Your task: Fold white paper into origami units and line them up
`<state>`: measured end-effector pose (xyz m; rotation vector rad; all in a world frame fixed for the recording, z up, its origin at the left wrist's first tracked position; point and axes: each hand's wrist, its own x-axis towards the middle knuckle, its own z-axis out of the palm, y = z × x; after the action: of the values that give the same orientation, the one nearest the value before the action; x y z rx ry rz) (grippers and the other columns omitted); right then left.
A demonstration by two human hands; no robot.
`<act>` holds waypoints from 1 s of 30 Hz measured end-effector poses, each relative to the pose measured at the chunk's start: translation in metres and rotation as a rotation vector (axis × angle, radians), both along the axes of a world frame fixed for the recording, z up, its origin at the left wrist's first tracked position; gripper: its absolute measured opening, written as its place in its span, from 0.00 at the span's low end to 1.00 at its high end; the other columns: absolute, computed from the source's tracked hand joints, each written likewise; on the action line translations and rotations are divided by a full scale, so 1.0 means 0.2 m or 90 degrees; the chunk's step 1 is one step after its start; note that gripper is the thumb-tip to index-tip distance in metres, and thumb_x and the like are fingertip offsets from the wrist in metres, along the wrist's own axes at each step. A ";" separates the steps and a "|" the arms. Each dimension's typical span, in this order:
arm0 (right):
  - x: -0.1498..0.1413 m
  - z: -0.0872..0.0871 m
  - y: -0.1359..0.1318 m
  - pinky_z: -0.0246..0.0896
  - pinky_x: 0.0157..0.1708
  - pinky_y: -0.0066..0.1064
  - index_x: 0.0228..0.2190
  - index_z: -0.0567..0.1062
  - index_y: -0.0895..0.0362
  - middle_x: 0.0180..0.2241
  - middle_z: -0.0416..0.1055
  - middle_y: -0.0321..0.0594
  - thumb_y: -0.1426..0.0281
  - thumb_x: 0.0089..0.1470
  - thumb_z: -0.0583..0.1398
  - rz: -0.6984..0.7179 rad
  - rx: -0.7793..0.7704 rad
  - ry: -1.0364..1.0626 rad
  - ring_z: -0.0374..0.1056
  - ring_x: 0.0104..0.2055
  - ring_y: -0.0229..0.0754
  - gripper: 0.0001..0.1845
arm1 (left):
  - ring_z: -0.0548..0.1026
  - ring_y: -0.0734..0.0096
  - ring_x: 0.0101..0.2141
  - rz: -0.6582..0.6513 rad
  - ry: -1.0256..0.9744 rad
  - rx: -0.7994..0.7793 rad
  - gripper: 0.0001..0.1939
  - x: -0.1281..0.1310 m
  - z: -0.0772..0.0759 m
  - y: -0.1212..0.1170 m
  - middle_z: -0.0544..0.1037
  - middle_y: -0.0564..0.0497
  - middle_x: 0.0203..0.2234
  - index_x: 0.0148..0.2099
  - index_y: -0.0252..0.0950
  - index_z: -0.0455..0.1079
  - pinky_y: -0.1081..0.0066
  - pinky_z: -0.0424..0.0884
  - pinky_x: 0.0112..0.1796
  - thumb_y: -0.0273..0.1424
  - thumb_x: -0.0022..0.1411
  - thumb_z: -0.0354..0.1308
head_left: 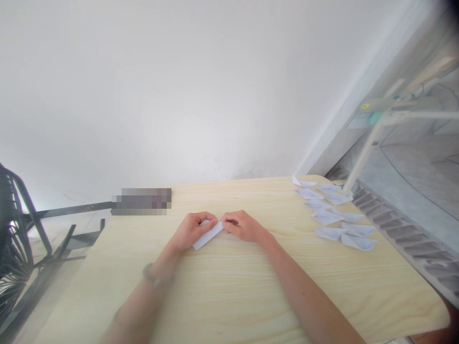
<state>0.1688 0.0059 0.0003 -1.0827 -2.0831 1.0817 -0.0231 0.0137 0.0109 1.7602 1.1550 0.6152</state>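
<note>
A folded strip of white paper (208, 236) is held at the middle of the wooden table, slanting up to the right. My left hand (195, 228) grips its upper left part, thumb on top and fingers curled behind. At the paper's right end, my right hand (241, 225) pinches the tip between thumb and forefinger. The two hands almost touch at their fingertips. Part of the paper is hidden under the left thumb and fingers. On the right of the table lie several folded white paper boats (328, 217), arranged in rough rows.
The pale wooden table (229, 296) has rounded corners and its far edge is near a white wall (215, 95). A pixelated dark object (141, 200) lies at the far left corner. Black metal chair frames (21, 220) stand on the left. A whitish metal stand (369, 148) is at right.
</note>
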 end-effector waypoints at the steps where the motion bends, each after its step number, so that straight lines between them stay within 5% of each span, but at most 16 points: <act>1: 0.01 0.00 0.00 0.49 0.22 0.22 0.23 0.70 0.59 0.20 0.64 0.32 0.72 0.51 0.49 0.006 -0.014 0.009 0.55 0.21 0.30 0.11 | 0.65 0.75 0.22 0.002 -0.002 -0.003 0.16 0.00 0.00 0.00 0.73 0.51 0.23 0.31 0.33 0.70 0.77 0.59 0.21 0.41 0.53 0.50; 19: 0.04 0.03 0.02 0.51 0.22 0.23 0.27 0.74 0.59 0.25 0.71 0.35 0.72 0.51 0.49 0.024 -0.083 0.013 0.56 0.21 0.30 0.13 | 0.65 0.75 0.21 0.013 -0.043 -0.044 0.17 -0.01 0.03 0.00 0.72 0.51 0.22 0.31 0.32 0.70 0.78 0.58 0.20 0.41 0.53 0.50; 27: 0.01 0.00 0.00 0.52 0.23 0.23 0.26 0.72 0.59 0.23 0.70 0.34 0.66 0.50 0.53 -0.053 -0.057 0.062 0.60 0.22 0.31 0.11 | 0.68 0.74 0.24 0.010 -0.028 0.003 0.15 0.00 0.01 0.00 0.74 0.51 0.25 0.31 0.33 0.70 0.77 0.60 0.23 0.40 0.54 0.51; 30: 0.00 -0.02 0.00 0.53 0.23 0.23 0.25 0.71 0.59 0.22 0.70 0.34 0.65 0.50 0.53 -0.092 -0.031 0.075 0.60 0.22 0.31 0.12 | 0.69 0.74 0.23 0.019 -0.080 -0.022 0.15 0.01 0.02 0.00 0.74 0.51 0.26 0.37 0.34 0.67 0.77 0.62 0.23 0.40 0.54 0.52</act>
<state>0.1687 0.0064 -0.0035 -1.1455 -1.8657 1.1017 -0.0214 0.0131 0.0147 1.6535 1.1009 0.7089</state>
